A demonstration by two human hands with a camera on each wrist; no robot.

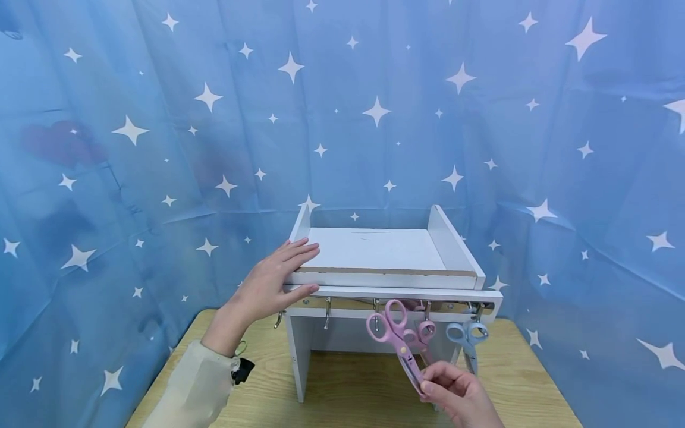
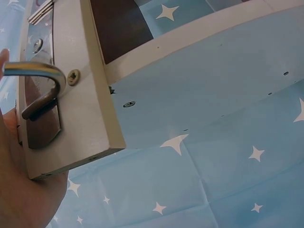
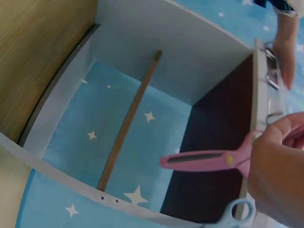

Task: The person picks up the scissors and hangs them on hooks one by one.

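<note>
My left hand (image 1: 273, 276) rests on the front left corner of a white shelf (image 1: 385, 279), fingers straight across the top, thumb along the front. In the head view my right hand (image 1: 460, 395) pinches pink scissors (image 1: 398, 342) near the blade tips, with the handle loops upward by the hook rail (image 1: 350, 305). A second pair of pink scissors (image 1: 426, 330) hangs from a hook just behind. Light blue scissors (image 1: 467, 334) hang farther right. In the right wrist view my right hand (image 3: 280, 175) partly covers pink scissors (image 3: 204, 161) whose blades point left.
Bare metal hooks (image 1: 328, 312) stick out along the rail, one close to the left hand in the left wrist view. The shelf stands on a wooden table (image 1: 251, 386). A blue curtain with white stars (image 1: 342, 131) surrounds it.
</note>
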